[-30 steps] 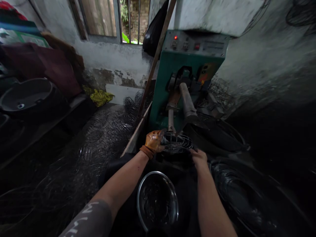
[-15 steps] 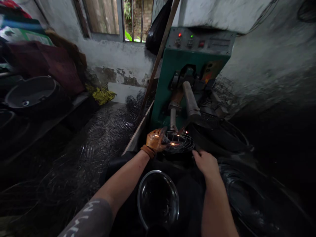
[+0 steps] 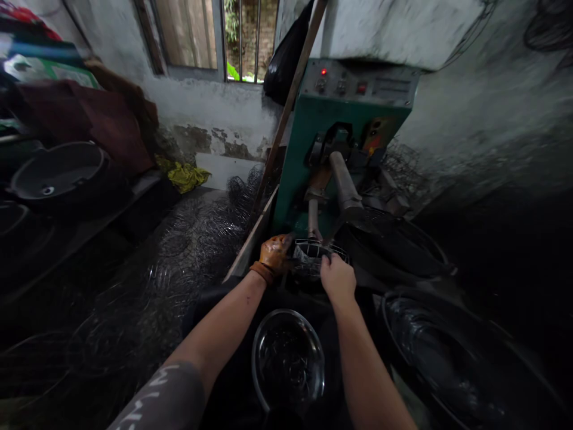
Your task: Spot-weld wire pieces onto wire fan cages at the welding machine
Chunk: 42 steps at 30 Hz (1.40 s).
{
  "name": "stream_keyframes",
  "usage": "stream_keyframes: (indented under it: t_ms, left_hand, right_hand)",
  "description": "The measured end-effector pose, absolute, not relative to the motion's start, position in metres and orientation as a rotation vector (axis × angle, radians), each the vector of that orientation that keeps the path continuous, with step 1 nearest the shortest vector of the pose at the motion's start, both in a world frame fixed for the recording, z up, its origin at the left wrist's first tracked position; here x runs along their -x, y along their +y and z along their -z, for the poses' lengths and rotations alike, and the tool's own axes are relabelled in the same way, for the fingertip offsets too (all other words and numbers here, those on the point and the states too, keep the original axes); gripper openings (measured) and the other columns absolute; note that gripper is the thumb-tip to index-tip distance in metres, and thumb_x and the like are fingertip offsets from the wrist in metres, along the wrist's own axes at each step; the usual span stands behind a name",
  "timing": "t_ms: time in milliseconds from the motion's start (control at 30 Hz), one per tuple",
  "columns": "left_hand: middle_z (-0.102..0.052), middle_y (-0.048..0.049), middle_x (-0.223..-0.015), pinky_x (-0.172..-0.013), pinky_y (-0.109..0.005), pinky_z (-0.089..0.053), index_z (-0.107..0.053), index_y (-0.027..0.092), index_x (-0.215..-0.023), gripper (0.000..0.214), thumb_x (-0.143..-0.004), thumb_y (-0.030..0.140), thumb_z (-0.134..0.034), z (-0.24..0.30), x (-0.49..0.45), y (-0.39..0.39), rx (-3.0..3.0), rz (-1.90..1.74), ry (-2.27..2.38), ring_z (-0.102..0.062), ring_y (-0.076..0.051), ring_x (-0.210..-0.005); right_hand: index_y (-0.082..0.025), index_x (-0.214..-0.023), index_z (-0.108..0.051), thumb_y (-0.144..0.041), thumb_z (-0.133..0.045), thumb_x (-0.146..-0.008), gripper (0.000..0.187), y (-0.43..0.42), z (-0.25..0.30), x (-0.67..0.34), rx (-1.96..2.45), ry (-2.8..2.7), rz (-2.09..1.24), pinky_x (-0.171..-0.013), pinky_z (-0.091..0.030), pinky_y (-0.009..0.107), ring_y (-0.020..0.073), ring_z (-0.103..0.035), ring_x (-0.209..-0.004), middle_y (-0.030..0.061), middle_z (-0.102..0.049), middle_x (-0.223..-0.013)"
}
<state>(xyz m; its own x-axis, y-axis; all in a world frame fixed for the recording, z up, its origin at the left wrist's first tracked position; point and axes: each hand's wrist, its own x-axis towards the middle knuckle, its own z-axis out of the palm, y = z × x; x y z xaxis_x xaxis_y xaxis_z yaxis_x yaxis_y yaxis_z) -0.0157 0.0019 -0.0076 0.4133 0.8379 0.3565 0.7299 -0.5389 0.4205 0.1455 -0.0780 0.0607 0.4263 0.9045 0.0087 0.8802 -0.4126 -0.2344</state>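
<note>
A round wire frame [image 3: 308, 248] lies under the tip of the spot welder [image 3: 344, 113], a green upright machine with a red light on. My left hand [image 3: 274, 254], in an orange-brown glove, is closed at the frame's left side. Bare, my right hand [image 3: 338, 276] has its fingers pinched at the frame's near right edge; they cover whatever small piece may be between them. In front of me sits a shiny metal bowl [image 3: 289, 358] with thin wire pieces inside.
Tangled wire frames [image 3: 192, 239] are heaped on the left. A dark basin [image 3: 398, 245] and a coil of wire [image 3: 439, 352] are at the right. A wooden board [image 3: 250, 236] leans beside the welder. Black pots [image 3: 58, 173] stand on a bench at far left.
The sparks at the wire frame have gone and the welder's green light is off. My right hand has moved left and inward along the frame's near edge. My left hand shifted slightly left.
</note>
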Motion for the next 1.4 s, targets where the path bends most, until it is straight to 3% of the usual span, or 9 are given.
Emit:
stream_keyframes:
  t_ms: [500, 700, 1000, 1200, 1400]
  left_hand:
    - [-0.064, -0.0116, -0.136, -0.105, -0.044, -0.051, -0.050, 0.019, -0.147, 0.085, -0.072, 0.047, -0.078, 0.007, 0.007, 0.004, -2.533, -0.778, 1.382, -0.062, -0.031, -0.121]
    - [-0.063, -0.0118, -0.138, -0.108, -0.044, -0.049, -0.047, 0.017, -0.149, 0.089, -0.073, 0.052, -0.078, 0.000, 0.003, 0.001, -2.572, -0.833, 1.294, -0.060, -0.031, -0.125]
    - [-0.061, -0.0105, -0.141, -0.111, -0.045, -0.045, -0.047, 0.019, -0.151, 0.089, -0.072, 0.046, -0.079, -0.009, -0.001, -0.005, -2.569, -0.730, 1.325, -0.057, -0.031, -0.128]
    - [-0.057, -0.0126, -0.146, -0.107, -0.044, -0.050, -0.035, 0.018, -0.157, 0.105, -0.069, 0.051, -0.081, 0.001, 0.012, -0.008, -2.376, -0.607, 1.540, -0.057, -0.033, -0.129]
    - [-0.067, -0.0117, -0.131, -0.099, -0.041, -0.055, -0.053, 0.018, -0.143, 0.083, -0.072, 0.049, -0.081, 0.005, 0.019, -0.002, -2.321, -0.478, 1.631, -0.066, -0.032, -0.116]
  right_hand:
    - [-0.014, -0.120, -0.069, -0.030, -0.040, -0.105, 0.036, -0.073, -0.057, -0.161, 2.509, -1.523, -0.188, -0.085, -0.051, 0.033, 0.0276, -0.072, -0.099, 0.0163, -0.074, -0.102]
    - [-0.013, -0.120, -0.070, -0.028, -0.041, -0.105, 0.036, -0.073, -0.056, -0.174, 2.507, -1.489, -0.201, -0.085, -0.050, 0.032, 0.0275, -0.071, -0.101, 0.0164, -0.075, -0.104]
    - [-0.011, -0.115, -0.071, -0.028, -0.040, -0.104, 0.037, -0.068, -0.046, -0.184, 2.474, -1.539, -0.204, -0.082, -0.048, 0.030, 0.0270, -0.071, -0.101, 0.0157, -0.076, -0.100]
    - [-0.010, -0.112, -0.072, -0.030, -0.041, -0.104, 0.037, -0.078, -0.057, -0.181, 2.536, -1.546, -0.210, -0.078, -0.047, 0.031, 0.0287, -0.071, -0.098, 0.0172, -0.076, -0.100]
    - [-0.014, -0.121, -0.067, -0.034, -0.040, -0.106, 0.037, -0.089, -0.080, -0.129, 2.480, -1.650, -0.187, -0.077, -0.048, 0.032, 0.0287, -0.072, -0.094, 0.0156, -0.075, -0.099]
